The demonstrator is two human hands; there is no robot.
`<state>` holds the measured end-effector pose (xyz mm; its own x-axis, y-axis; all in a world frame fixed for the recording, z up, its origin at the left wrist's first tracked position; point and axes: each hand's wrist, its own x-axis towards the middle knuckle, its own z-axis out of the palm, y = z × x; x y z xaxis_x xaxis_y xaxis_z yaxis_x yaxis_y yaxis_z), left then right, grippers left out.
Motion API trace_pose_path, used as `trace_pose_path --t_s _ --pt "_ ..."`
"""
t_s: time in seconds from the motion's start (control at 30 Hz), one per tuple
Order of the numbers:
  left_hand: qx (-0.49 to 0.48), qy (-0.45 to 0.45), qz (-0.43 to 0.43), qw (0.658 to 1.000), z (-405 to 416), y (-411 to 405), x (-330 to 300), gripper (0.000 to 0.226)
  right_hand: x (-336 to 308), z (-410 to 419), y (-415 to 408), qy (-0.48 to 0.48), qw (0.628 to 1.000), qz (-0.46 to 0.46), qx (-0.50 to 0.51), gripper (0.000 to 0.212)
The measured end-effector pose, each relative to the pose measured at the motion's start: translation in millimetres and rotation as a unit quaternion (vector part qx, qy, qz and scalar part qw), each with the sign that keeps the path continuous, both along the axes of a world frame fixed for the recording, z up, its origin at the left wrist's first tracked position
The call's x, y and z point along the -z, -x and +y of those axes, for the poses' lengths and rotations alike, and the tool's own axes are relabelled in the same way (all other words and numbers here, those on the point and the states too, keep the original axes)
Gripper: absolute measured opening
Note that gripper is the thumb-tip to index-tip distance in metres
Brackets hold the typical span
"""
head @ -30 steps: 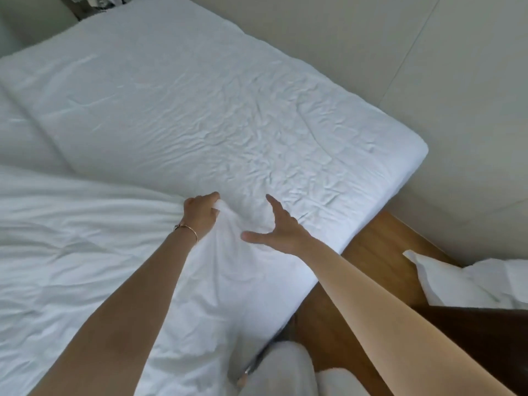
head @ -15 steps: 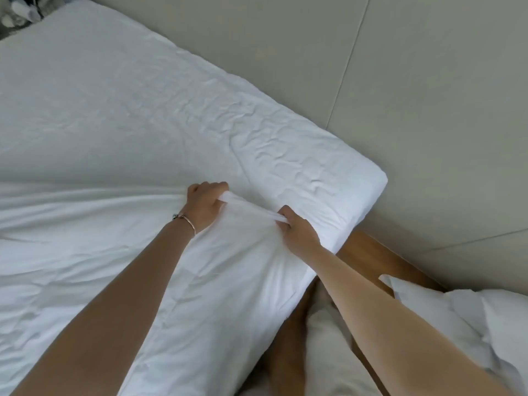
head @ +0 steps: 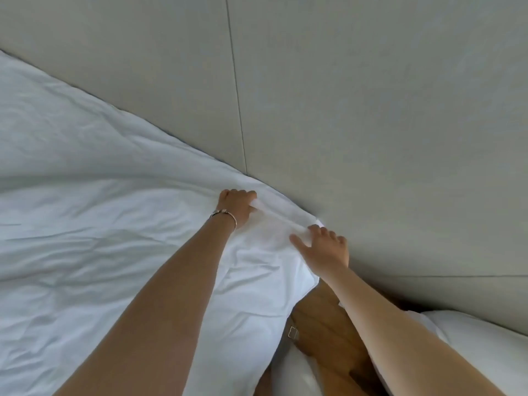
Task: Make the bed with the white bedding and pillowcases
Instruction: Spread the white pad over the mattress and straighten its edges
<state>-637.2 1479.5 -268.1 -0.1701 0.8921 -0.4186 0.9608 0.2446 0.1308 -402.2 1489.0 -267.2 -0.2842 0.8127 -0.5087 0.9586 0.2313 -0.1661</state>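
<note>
White duvet (head: 100, 252) edge stretched between both outstretched arms, left hand (head: 235, 207) grip pinching it, right hand (head: 325, 250) grip spread.

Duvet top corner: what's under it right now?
Not visible. The white duvet covers the bed right up to the grey wall panel, so whatever lies beneath is hidden. The left hand grips its top edge; the right hand lies open at the corner.

Soft, even daylight, no glare. Faint shadows lie in the sheet (head: 85, 224) folds left of the left hand (head: 235, 208). Slightly soft focus; wide-angle bending toward edges.
</note>
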Motion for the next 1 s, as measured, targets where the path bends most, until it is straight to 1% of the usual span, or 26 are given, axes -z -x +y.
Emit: trace_pose_path --t_s 0.07,0.13,0.17,0.2,0.27,0.33,0.4,0.47,0.53,0.6,0.63,0.7,0.73,0.77,0.8,0.83,0.87,0.93,1.0 --pt "-0.009 0.017 -0.002 1.0 -10 11 19 0.033 9 -6 2 0.009 1.0 0.0 -0.018 0.076" --pt "-0.02 0.015 -0.012 1.0 -25 22 30 0.042 16 -10 8 0.044 0.999 0.001 0.014 0.081" --pt "-0.022 0.021 0.0 1.0 -32 28 32 0.046 19 -11 11 0.063 0.997 0.0 0.034 0.081" --pt "-0.026 0.03 0.019 0.999 -38 34 34 0.049 22 -10 13 0.079 0.996 -0.006 0.048 0.081" --pt "-0.058 0.045 0.065 0.995 -46 47 34 0.054 26 -9 14 0.079 0.996 -0.024 0.043 0.077" --pt "-0.095 0.059 0.091 0.99 -47 61 33 0.052 28 -8 12 0.081 0.996 -0.023 0.04 0.068" --pt "-0.094 0.062 0.081 0.99 -40 73 31 0.049 31 -14 12 0.112 0.99 0.018 0.083 0.061" --pt "-0.062 0.041 0.055 0.996 -33 78 31 0.046 33 -27 14 0.133 0.981 0.061 0.131 0.064" --pt "-0.033 -0.023 0.034 0.999 -33 71 34 0.039 31 -36 8 0.118 0.976 0.085 0.16 0.067" --pt "-0.036 -0.107 0.009 0.994 -39 59 36 0.034 24 -33 -10 0.079 0.98 0.074 0.167 0.065" --pt "-0.038 -0.141 -0.01 0.989 -41 50 36 0.037 23 -28 -24 0.056 0.983 0.055 0.168 0.063" --pt "-0.002 -0.205 -0.047 0.978 -29 27 32 0.045 22 -16 -54 0.01 0.985 0.025 0.173 0.062" --pt "0.028 -0.239 -0.062 0.969 -17 16 30 0.044 22 -10 -68 -0.002 0.983 0.02 0.183 0.06" --pt "0.057 -0.253 -0.075 0.963 -3 4 27 0.041 22 -4 -80 -0.005 0.98 0.018 0.2 0.057" --pt "0.08 -0.246 -0.082 0.963 11 -6 25 0.041 24 2 -90 0.0 0.976 0.013 0.219 0.054" --pt "0.091 -0.233 -0.081 0.965 23 -12 25 0.044 27 7 -96 0.007 0.976 0.0 0.217 0.051" --pt "0.086 -0.218 -0.073 0.969 31 -12 26 0.047 32 11 -96 0.006 0.981 -0.013 0.193 0.047" --pt "0.046 -0.205 -0.05 0.976 37 -3 34 0.044 49 18 -90 -0.042 0.989 -0.034 0.135 0.04" --pt "0.028 -0.171 0.005 0.985 42 7 41 0.036 65 22 -78 -0.08 0.987 -0.048 0.132 0.037"
